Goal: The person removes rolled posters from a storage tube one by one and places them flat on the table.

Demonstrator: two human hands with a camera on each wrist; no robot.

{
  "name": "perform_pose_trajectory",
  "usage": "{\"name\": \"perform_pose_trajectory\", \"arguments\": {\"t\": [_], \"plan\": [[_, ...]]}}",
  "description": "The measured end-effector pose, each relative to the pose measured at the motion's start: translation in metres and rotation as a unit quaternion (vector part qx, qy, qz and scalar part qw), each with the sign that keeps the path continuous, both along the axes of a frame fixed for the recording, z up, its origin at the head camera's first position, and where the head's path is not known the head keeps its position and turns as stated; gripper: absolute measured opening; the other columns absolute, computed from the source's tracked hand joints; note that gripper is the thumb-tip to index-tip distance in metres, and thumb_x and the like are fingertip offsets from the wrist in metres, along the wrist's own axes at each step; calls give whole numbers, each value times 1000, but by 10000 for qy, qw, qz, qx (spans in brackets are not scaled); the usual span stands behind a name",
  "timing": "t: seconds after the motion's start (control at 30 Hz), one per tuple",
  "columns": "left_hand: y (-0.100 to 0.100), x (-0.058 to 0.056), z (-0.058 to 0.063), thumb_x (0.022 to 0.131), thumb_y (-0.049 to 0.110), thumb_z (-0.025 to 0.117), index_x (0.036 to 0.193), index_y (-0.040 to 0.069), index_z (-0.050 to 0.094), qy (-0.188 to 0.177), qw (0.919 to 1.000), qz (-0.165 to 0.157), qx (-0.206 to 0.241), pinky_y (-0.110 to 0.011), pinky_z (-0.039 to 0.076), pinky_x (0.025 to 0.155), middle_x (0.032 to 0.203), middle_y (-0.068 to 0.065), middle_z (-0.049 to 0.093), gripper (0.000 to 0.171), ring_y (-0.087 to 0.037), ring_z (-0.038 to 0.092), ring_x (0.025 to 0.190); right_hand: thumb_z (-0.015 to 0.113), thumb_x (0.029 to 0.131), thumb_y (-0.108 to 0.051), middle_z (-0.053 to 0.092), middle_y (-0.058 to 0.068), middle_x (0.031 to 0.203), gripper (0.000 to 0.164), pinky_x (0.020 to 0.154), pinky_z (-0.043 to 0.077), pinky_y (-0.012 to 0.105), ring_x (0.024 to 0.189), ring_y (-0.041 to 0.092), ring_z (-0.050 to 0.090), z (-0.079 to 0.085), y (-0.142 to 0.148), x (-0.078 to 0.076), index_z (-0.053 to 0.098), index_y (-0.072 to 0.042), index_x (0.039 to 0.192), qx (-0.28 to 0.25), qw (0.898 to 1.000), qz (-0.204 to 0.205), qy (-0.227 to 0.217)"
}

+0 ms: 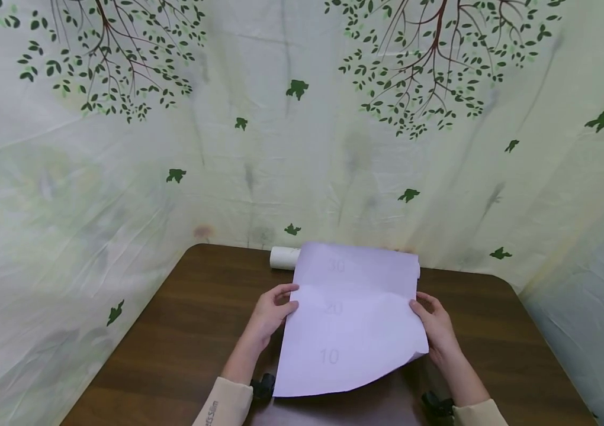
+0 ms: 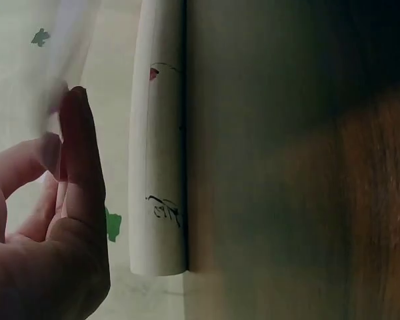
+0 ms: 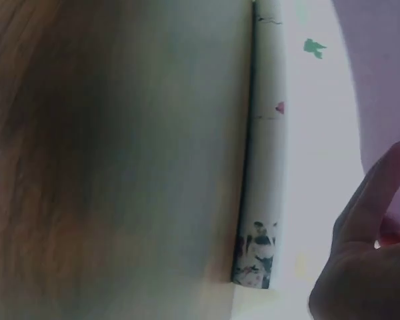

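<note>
A large white sheet of paper (image 1: pixel 355 325) with faint printed numbers 10, 20 and 30 is held up over the table, its lower right corner curling. My left hand (image 1: pixel 272 310) pinches its left edge between thumb and fingers. On the opposite side, my right hand (image 1: pixel 435 325) grips the right edge the same way. In the left wrist view the left hand (image 2: pixel 60 200) has the blurred paper between thumb and fingertips. The right hand (image 3: pixel 367 247) shows at the right wrist view's edge, beside the sheet (image 3: pixel 380 67).
Behind the sheet a white roll (image 1: pixel 283 258) lies along the table's far edge, partly covered by the paper. Up close the roll (image 2: pixel 157 153) bears small dark and red markings. The brown wooden table (image 1: pixel 217 284) ends at a leaf-printed cloth backdrop (image 1: pixel 334 148).
</note>
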State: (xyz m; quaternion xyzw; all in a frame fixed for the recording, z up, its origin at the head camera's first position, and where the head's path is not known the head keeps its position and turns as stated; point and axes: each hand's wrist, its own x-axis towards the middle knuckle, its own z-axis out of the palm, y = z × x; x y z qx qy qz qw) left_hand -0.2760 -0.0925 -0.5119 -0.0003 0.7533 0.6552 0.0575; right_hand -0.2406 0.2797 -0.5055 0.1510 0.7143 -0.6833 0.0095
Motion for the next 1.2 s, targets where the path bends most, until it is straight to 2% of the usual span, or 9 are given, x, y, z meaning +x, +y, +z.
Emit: {"name": "perform_pose_trajectory", "arguments": {"t": [0.13, 0.27, 0.43, 0.57, 0.7, 0.87, 0.97, 1.03, 1.2], "plan": [[0, -1, -1, 98, 12, 74, 136, 11, 70, -15, 9996, 17, 298, -32, 59, 90, 139, -17, 66, 38, -27, 62, 116, 62, 108, -29, 72, -5, 104, 62, 73, 61, 29, 81, 8, 73, -1, 2, 1, 33, -21, 163, 110, 9996, 6, 255], [-2, -5, -2, 98, 7, 73, 139, 5, 68, -77, 9964, 30, 848, -26, 58, 86, 136, -20, 66, 41, -21, 65, 108, 63, 108, -28, 75, -15, 99, 56, 76, 61, 28, 87, 7, 74, -2, 5, 2, 42, -22, 160, -192, 9989, 279, 329], [-4, -7, -2, 99, 4, 71, 145, 2, 62, -156, 9904, -112, 1370, -25, 60, 82, 139, -22, 64, 47, -15, 69, 100, 61, 109, -28, 75, -16, 105, 53, 77, 63, 26, 91, 6, 75, -3, 7, 3, 45, -29, 160, -915, 9938, 592, 227], [-4, -6, 0, 99, 3, 69, 152, 1, 54, -218, 9838, -333, 1745, -27, 60, 81, 150, -25, 57, 55, -14, 70, 98, 57, 111, -25, 77, -15, 105, 47, 74, 63, 26, 88, 6, 76, -3, 7, 5, 47, -37, 156, -1419, 9856, 834, 390], [-4, -6, 1, 101, 2, 67, 158, 3, 46, -286, 9773, -540, 2028, -28, 61, 82, 161, -24, 47, 61, -12, 70, 102, 51, 113, -22, 78, -14, 109, 44, 75, 63, 26, 91, 5, 77, -5, 8, 7, 46, -40, 153, -1860, 9721, 1232, 726], [-3, -6, 1, 102, -2, 63, 163, 8, 38, -184, 9730, -771, 2166, -26, 61, 86, 168, -20, 40, 67, -9, 66, 112, 41, 115, -15, 76, -13, 122, 49, 80, 64, 27, 99, 7, 77, -8, 11, 10, 36, -39, 158, -2452, 9451, 1878, 1064], [-3, -5, 1, 102, -4, 60, 165, 11, 35, -156, 9678, -902, 2346, -26, 62, 88, 169, -18, 39, 70, -9, 65, 115, 40, 115, -13, 73, -12, 128, 54, 81, 64, 27, 102, 8, 77, -8, 10, 12, 29, -37, 162, -2722, 9342, 1994, 1161], [-3, -5, 2, 103, -4, 59, 166, 12, 32, -126, 9638, -1008, 2465, -27, 61, 89, 171, -18, 36, 71, -9, 64, 117, 42, 115, -14, 71, -16, 133, 58, 81, 63, 23, 102, 7, 77, -6, 9, 14, 26, -36, 165, -2804, 9345, 1892, 1112], [0, -2, 3, 103, -2, 59, 167, 12, 29, 15, 9587, -1062, 2640, -25, 60, 91, 174, -15, 30, 72, -9, 59, 125, 49, 113, -20, 61, -27, 136, 65, 80, 57, 15, 102, 3, 73, -1, 2, 15, 19, -35, 169, -2552, 9544, 1349, 766]]}}
